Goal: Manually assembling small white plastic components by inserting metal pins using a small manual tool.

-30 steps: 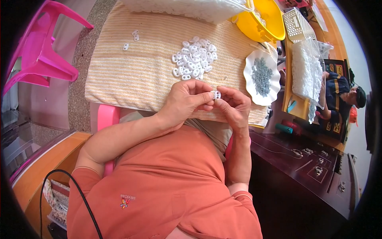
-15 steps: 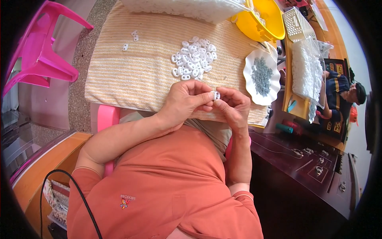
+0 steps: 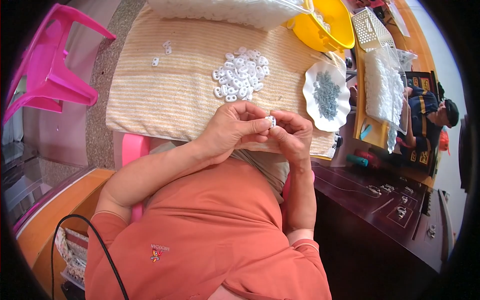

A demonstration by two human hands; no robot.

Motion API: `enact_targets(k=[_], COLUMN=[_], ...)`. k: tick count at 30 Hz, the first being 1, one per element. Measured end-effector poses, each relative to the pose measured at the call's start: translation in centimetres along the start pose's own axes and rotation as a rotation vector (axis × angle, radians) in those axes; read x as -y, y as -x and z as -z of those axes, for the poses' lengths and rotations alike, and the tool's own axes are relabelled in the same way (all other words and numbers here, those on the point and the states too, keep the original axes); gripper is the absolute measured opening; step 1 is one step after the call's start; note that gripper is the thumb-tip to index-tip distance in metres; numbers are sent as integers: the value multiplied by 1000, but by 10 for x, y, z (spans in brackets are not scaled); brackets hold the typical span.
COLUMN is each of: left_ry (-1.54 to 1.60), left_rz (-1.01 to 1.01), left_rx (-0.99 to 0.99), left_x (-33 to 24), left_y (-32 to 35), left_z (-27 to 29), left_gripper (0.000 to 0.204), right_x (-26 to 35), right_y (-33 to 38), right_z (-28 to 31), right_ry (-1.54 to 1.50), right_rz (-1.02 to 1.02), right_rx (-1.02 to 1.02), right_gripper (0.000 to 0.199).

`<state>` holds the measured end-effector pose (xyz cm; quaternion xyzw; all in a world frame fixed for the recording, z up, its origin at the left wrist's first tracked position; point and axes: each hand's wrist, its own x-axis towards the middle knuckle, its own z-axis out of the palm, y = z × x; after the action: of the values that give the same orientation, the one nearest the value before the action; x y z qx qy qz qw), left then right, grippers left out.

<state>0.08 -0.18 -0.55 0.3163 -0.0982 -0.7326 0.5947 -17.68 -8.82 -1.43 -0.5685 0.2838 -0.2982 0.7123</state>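
Between the fingertips of both my hands is a small white two-holed plastic piece point(image 3: 271, 121), held just above the near edge of the towel-covered table. My left hand point(image 3: 235, 125) pinches it from the left with thumb and forefinger. From the other side, my right hand point(image 3: 292, 134) grips it with thumb and fingers, which partly hide it. Just beyond my hands lies a pile of similar white oval pieces point(image 3: 242, 73). Three more white pieces point(image 3: 155, 61) lie apart, farther left. On the right, a white scalloped plate point(image 3: 308, 95) holds many small thin grey pieces point(image 3: 327, 95).
A clear bin point(image 3: 230, 17) full of white parts and a yellow basin point(image 3: 345, 35) stand at the far edge of the striped towel point(image 3: 150, 100). At the right are another clear container point(image 3: 380, 90) and a seated person point(image 3: 430, 115). A pink stool point(image 3: 50, 75) stands left.
My hands keep their pinch on the white piece, which has turned slightly between the fingertips. The whole view has shifted a little; the pile and plate look unchanged.
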Motion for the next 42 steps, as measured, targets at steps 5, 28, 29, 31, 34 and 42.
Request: enact_targets(k=[5,28,29,31,34,42], left_ry=[46,-2,-5,-16,-34,-30], left_rz=[49,9,6,11,20,51], left_rx=[57,150,155,147,156,150], left_x=[-1,-5,-6,-5,-6,-5], left_y=[-2,4,5,6,3,2], left_z=[2,-4,-4,-2,-4,-3], left_gripper=[13,6,6,7,9,10], right_x=[3,4,4,5,5,15], right_y=[-2,0,-1,-2,-3,-3], right_z=[-5,-14,-15,-17,-16,-14], right_ry=[-95,-25,-24,-28,-76,-106], right_rz=[47,217,232,246,212,201], right_rx=[37,119,132,140,133,149], right_gripper=[29,28,28,26,26,18])
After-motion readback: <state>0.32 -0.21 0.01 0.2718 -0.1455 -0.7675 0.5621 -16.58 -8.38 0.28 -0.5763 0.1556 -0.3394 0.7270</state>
